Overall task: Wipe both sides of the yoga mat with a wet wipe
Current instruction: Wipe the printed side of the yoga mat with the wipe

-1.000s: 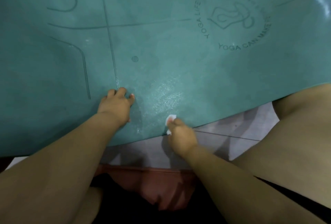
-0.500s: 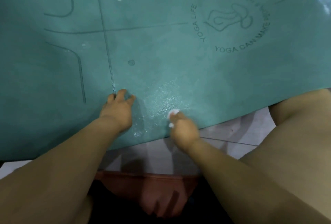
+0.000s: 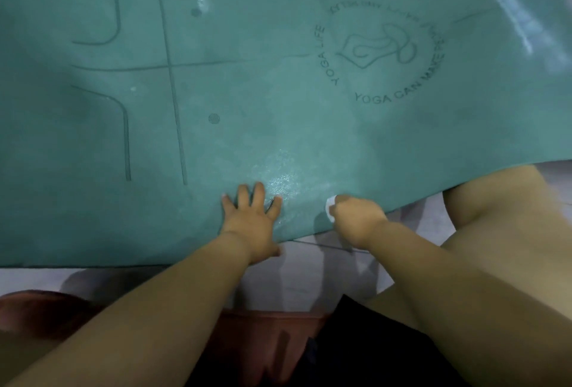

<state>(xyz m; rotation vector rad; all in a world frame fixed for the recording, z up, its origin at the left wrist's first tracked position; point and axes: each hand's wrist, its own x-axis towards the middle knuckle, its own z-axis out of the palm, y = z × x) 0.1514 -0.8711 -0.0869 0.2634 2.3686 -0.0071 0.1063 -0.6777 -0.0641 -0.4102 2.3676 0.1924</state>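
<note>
Head view: left hand [image 3: 250,225] spread flat pinning the yoga mat [image 3: 278,92], right hand [image 3: 356,219] clutching the wet wipe [image 3: 330,208] — overlapping, firm strokes would serve best.

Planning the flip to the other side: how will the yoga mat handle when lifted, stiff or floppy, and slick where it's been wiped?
Probably floppy: the yoga mat has a wavy near edge that lifts off the floor by the knee. Likely slick at the wet sheen beside the left hand, which presses flat there. The right hand grips the wet wipe.
</note>
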